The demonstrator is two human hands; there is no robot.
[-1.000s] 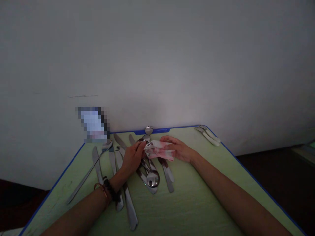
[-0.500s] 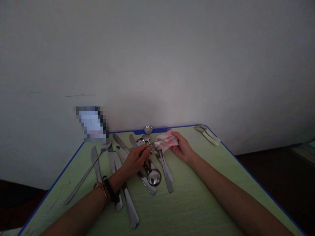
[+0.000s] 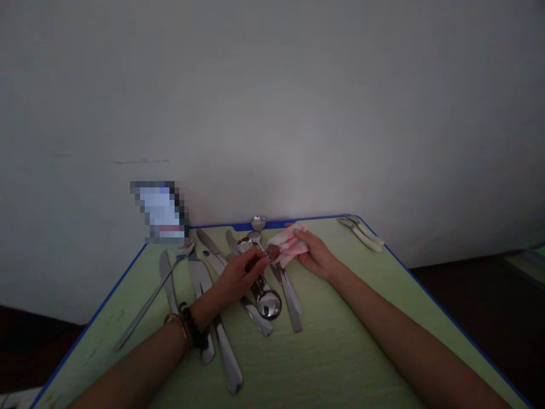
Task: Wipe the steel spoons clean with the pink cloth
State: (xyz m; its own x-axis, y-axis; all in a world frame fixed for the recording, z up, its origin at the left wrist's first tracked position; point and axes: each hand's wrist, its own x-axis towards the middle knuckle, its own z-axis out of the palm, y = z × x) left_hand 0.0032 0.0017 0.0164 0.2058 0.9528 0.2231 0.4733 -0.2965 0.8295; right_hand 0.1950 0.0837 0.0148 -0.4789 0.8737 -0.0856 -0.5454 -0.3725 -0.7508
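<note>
My left hand (image 3: 244, 272) is closed, pinching a shiny metal piece of cutlery (image 3: 271, 255) whose kind I cannot make out. The far end of this piece meets a crumpled pink-and-white cloth (image 3: 290, 241). The cloth is held in my right hand (image 3: 315, 254), thumb on top and fingers beneath. Under and around my left hand lie metal spoons, among them one with a round bowl (image 3: 269, 305), and several table knives (image 3: 227, 355). Two narrow metal handles (image 3: 293, 298) lie just below the cloth.
Two white-handled forks (image 3: 361, 233) lie at the table's far right corner. A long-handled spoon (image 3: 149, 309) crosses a knife on the left. A blurred-out phone-like screen (image 3: 159, 210) leans against the wall (image 3: 272, 113). Blue trim edges the green table (image 3: 340, 352).
My left hand has shifted slightly right, bringing the metal piece against the cloth. My right hand stays nearly in place, and the cloth's folds have changed a little.
</note>
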